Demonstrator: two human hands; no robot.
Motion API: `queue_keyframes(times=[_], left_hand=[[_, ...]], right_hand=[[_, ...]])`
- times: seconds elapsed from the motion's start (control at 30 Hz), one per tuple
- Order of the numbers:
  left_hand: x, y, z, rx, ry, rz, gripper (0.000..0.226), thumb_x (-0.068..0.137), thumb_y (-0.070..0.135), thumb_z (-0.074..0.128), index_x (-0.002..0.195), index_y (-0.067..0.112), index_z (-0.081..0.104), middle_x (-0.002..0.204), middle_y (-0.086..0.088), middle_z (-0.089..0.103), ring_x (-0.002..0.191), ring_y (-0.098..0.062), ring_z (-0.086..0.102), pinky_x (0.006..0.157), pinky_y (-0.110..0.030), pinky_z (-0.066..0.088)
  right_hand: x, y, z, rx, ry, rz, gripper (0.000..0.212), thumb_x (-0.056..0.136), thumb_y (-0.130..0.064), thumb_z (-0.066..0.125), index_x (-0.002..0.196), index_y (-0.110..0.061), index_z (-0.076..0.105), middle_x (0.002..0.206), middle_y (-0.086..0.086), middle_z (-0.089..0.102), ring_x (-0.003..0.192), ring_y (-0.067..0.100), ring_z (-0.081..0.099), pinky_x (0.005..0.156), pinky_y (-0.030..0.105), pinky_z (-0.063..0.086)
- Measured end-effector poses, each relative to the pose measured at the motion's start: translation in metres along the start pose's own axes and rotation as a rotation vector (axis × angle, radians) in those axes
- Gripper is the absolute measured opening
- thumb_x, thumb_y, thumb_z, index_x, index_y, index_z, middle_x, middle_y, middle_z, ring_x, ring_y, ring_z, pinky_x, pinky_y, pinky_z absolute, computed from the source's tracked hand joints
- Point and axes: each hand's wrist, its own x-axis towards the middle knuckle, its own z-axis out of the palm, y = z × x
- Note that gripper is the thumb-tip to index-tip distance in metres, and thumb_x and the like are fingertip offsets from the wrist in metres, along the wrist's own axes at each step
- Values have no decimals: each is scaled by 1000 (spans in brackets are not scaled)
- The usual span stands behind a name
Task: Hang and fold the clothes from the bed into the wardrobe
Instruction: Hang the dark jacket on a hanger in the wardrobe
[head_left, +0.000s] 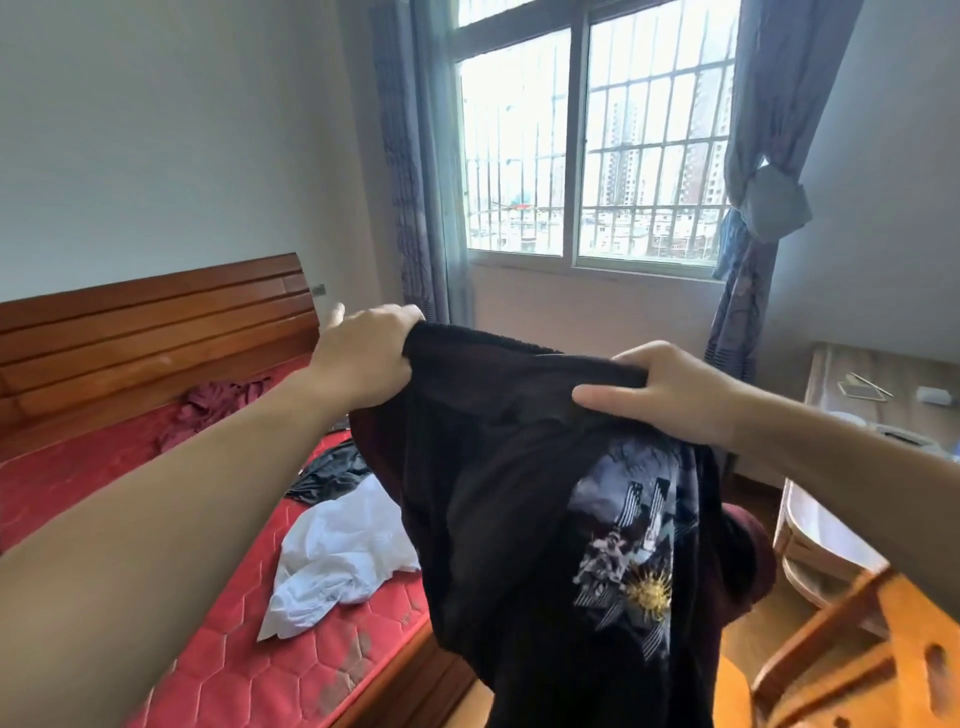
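Both arms stretched forward, raised in front of the window (592, 150). Left hand (363, 358) with fingers curled over the top edge of a black garment (519, 493), knuckles up, thumb pointing away to the left. Right hand (670, 389) gripping the same edge further right, thumb laid flat along the front of the cloth, fingers hidden behind. Garment hanging down between the hands, above the bed's corner, printed picture on its right part. On the red mattress (218, 597): a white garment (343, 556), a dark one (332, 470), a maroon one (208, 405) near the wooden headboard (156, 322).
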Motion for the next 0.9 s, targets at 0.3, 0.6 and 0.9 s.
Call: queue_keyframes(times=[0.3, 0.6, 0.9], left_hand=[[-53, 33, 13, -815, -200, -41, 52, 69, 30, 73, 114, 40, 49, 111, 10, 61, 107, -13, 60, 92, -33, 51], [-100, 82, -6, -972, 164, -177, 23, 97, 26, 55, 91, 12, 73, 87, -12, 72, 79, -21, 65, 78, -45, 51], [-186, 77, -73, -810, 235, -355, 25, 92, 14, 50, 71, 15, 63, 65, -1, 60, 63, -14, 56, 62, -32, 43]], right_hand=[[23, -46, 14, -510, 503, -300, 38, 82, -24, 61, 52, -23, 38, 49, -7, 42, 50, 10, 41, 51, 26, 29], [-4, -50, 38, -317, 451, -483, 31, 79, -34, 71, 62, -18, 51, 54, -5, 50, 54, 15, 48, 53, 27, 38], [-41, 22, 128, -26, 112, -300, 15, 80, -2, 58, 82, -17, 61, 64, -11, 59, 63, 13, 53, 57, 16, 38]])
